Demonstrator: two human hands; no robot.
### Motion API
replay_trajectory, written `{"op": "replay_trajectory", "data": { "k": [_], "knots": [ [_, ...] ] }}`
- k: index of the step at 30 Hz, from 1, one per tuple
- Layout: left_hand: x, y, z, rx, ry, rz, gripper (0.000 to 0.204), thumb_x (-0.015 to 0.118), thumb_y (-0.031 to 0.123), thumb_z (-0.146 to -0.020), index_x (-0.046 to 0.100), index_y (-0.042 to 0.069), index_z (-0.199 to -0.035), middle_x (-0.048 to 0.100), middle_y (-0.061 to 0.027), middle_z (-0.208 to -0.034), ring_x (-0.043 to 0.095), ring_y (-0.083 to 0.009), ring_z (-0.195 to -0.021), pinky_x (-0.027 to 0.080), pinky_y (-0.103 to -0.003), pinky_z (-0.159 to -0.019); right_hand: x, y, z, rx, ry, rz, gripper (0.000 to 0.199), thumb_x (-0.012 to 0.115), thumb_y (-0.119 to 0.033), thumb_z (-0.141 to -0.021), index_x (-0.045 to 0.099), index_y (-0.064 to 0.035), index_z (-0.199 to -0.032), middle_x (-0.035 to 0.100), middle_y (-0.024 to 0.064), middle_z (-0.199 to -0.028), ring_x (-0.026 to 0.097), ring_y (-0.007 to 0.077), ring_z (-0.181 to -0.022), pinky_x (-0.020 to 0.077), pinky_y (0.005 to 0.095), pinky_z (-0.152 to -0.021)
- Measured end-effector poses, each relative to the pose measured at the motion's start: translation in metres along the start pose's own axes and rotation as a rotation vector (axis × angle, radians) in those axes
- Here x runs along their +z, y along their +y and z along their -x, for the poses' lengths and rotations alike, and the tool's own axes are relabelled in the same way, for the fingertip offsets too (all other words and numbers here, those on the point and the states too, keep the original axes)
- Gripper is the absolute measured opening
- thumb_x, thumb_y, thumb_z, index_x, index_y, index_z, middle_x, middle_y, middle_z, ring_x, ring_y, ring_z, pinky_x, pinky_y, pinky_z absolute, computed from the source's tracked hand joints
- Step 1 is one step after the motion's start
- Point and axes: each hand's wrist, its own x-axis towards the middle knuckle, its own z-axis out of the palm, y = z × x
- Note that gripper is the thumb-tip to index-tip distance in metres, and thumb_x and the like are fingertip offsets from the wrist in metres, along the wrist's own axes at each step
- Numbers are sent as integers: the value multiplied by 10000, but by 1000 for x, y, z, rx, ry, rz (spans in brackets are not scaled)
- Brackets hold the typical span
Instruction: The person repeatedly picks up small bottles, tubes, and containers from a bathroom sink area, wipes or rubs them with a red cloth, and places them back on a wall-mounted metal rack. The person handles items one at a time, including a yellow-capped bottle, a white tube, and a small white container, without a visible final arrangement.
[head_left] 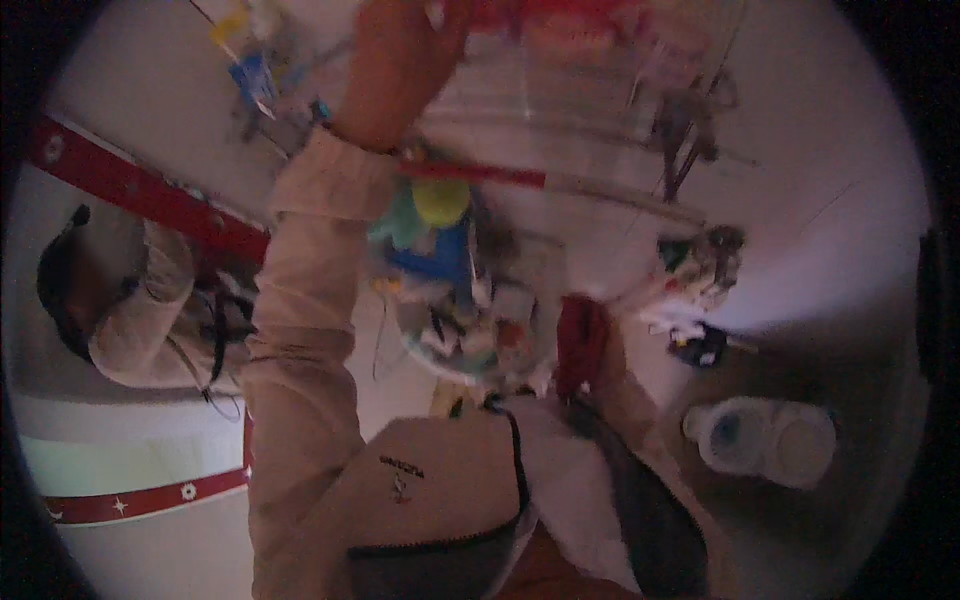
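Dark lettering [401, 464] on beige jacket [450, 490], too blurred to read.

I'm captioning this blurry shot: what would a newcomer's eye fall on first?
Probably the beige sleeve spanning the view left of centre, with the left hand at the top edge. Next come the red bands with white motifs at far left. A whitish plastic jug stands out at lower right.

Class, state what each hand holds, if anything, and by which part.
Right hand: apparently a red cloth, hold point too blurred. Left hand: cannot be told, blurred.
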Motion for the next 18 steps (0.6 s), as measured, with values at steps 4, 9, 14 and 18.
{"op": "replay_trajectory", "data": {
  "k": [4,9,14,18],
  "knots": [
    [-55,-5,105,15,54,139,269,591,146,-916,578,29,-1157,659,-146,-1042,640,-268,-929,504,-369,-809,-23,-14,7,-78,-260,-83,509,469,-381,-945,487,-51,-1332,624,124,-1176,628,277,-975,527,445,-832],
    [-39,20,290,-474,-258,164,183,609,15,-886,614,12,-1069,665,-148,-968,660,-254,-848,517,-335,-741,-48,-14,16,-54,-85,-95,483,454,-275,-958,419,-69,-1394,560,119,-1293,610,224,-1019,521,421,-808],
    [14,-33,503,-1101,-566,93,271,636,127,-886,614,26,-1137,632,-184,-1072,643,-318,-923,514,-411,-785,-55,6,14,10,-109,137,491,481,-318,-971,419,-61,-1386,564,94,-1270,592,180,-967,521,379,-769],
    [44,-58,568,-1075,-672,-81,338,651,224,-870,605,52,-1158,581,-211,-1159,589,-390,-1021,484,-495,-845,-84,12,9,98,61,175,505,521,-351,-964,451,-43,-1357,589,99,-1244,583,242,-1101,506,376,-869]
  ]
}}
